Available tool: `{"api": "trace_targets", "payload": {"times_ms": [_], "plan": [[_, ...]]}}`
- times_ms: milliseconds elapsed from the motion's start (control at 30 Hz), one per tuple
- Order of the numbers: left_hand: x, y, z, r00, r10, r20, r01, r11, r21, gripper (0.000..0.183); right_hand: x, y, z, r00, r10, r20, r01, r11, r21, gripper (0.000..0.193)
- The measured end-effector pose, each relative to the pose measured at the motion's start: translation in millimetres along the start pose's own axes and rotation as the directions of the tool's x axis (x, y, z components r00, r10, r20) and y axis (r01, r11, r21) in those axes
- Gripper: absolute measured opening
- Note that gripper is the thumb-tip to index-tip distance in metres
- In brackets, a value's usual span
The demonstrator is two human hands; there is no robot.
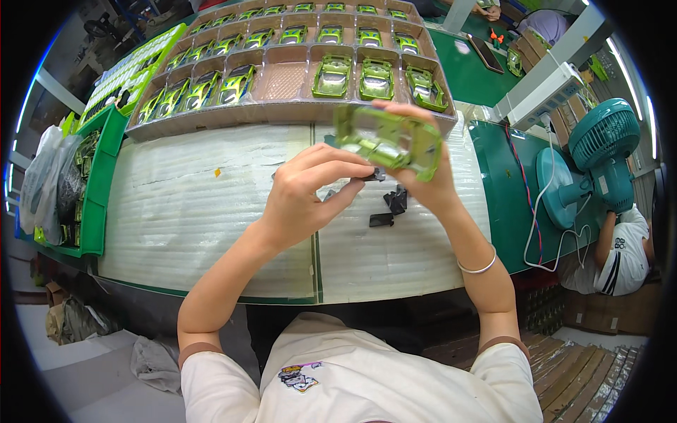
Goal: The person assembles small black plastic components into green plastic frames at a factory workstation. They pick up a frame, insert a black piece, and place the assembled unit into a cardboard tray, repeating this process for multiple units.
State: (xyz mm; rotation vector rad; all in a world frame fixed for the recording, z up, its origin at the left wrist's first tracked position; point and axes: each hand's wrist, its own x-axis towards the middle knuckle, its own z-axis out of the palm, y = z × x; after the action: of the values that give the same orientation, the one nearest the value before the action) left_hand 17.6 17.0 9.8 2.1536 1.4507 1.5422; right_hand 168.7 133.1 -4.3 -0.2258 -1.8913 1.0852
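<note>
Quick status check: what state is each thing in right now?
Left hand: closed, pinching a small black piece
Right hand: closed, gripping a green car shell, lifted and blurred
Loose black parts: lying on the mat
Tray: open-topped, holding green shells
Green bin: open, loaded
Fan: can't tell whether running

From where I sit, I read the car shell [390,130] as translucent lime green, the small pieces [397,200] as black, and the sheet [211,233] as white with pale ribbing over a dark green table [486,169]. The tray [285,79] comes through to me as brownish and see-through, its stored shells [238,86] lime green, several with black markings. I also get a bright green crate [95,224], a teal fan [608,130], a silvery bangle [479,268], and a cream shirt [395,363] with brown cuffs [201,350].
</note>
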Motion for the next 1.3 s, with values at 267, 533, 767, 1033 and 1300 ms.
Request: {"api": "trace_targets", "payload": {"times_ms": [267, 533, 767, 1033, 1300], "plan": [[-25, -10, 25, 0.939, -0.154, 0.308, 0.158, 0.987, 0.01, 0.019, 4, -3, -12, 0.969, 0.144, -0.202, -0.137, 0.989, 0.048, 0.063], [2, -36, -70, 0.823, -0.506, 0.259, 0.44, 0.855, 0.274, 0.012, 6, -6, -6, 0.982, 0.081, -0.17, -0.09, 0.995, -0.046, 0.064], [-16, -50, -87, 0.753, -0.611, 0.245, 0.499, 0.772, 0.394, 0.012, 3, -7, -5, 0.978, 0.121, -0.167, -0.127, 0.992, -0.026, 0.062], [-23, -43, -71, 0.77, -0.533, 0.35, 0.365, 0.819, 0.443, 0.02, 1, -2, -3, 0.981, 0.143, -0.134, -0.149, 0.988, -0.038, 0.061], [-27, -47, -77, 0.729, -0.617, 0.297, 0.411, 0.741, 0.531, 0.02, 2, -1, -1, 0.979, 0.136, -0.153, -0.145, 0.988, -0.05, 0.064]]}}
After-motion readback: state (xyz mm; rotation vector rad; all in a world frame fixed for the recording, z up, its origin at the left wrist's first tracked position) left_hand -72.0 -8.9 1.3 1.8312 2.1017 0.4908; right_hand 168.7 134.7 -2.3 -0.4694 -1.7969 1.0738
